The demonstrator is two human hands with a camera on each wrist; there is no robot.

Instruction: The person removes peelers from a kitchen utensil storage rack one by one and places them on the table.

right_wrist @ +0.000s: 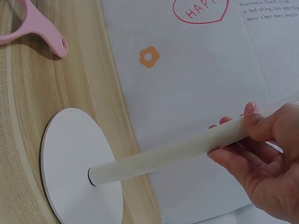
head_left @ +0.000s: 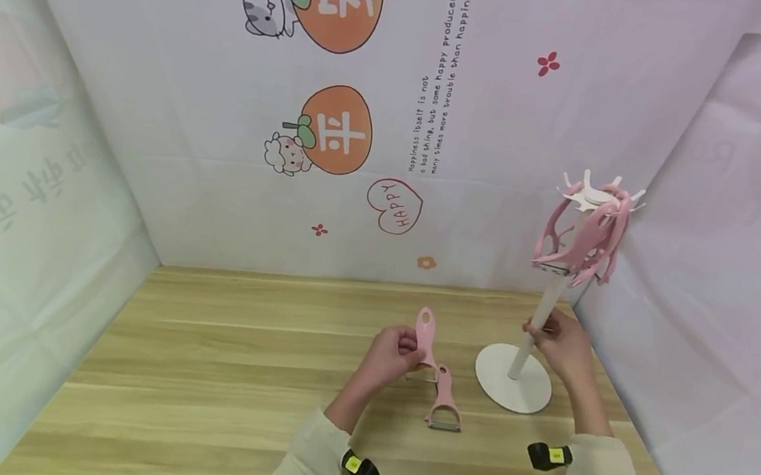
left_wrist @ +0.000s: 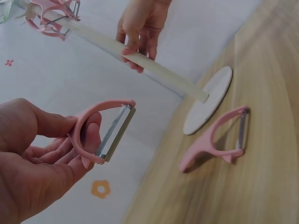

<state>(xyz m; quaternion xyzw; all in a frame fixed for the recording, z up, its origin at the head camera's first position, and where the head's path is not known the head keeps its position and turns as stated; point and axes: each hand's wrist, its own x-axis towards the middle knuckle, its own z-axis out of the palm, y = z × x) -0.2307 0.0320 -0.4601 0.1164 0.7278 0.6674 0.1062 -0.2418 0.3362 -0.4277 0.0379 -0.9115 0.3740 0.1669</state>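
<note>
Closest to me, a pale left sleeve (head_left: 307, 458) comes in low, and out of it reaches the left grip (head_left: 394, 358), thumb and fingers pinched on the neck of a pink peeler (head_left: 424, 336), lifted clear of the surface (head_left: 214, 375). Handle up, its hole showing; nice hold, but mind that metal blade (left_wrist: 115, 133), because a fingertip sits very near it and is best drawn back towards the handle. Just right of it, a second peeler (head_left: 444, 392) lies flat, frame towards us; I'd carry the held one high enough not to knock it. Across to the stand: round white base (head_left: 504, 391) resting on the surface, and the right grip (head_left: 563, 347) clasping the white pole (head_left: 548, 306). Steady, light pressure should do there; a sideways pull could tip it, top-heavy as it looks with pink peelers (head_left: 590, 239) hanging beneath the white hooks (head_left: 588, 196).
</note>
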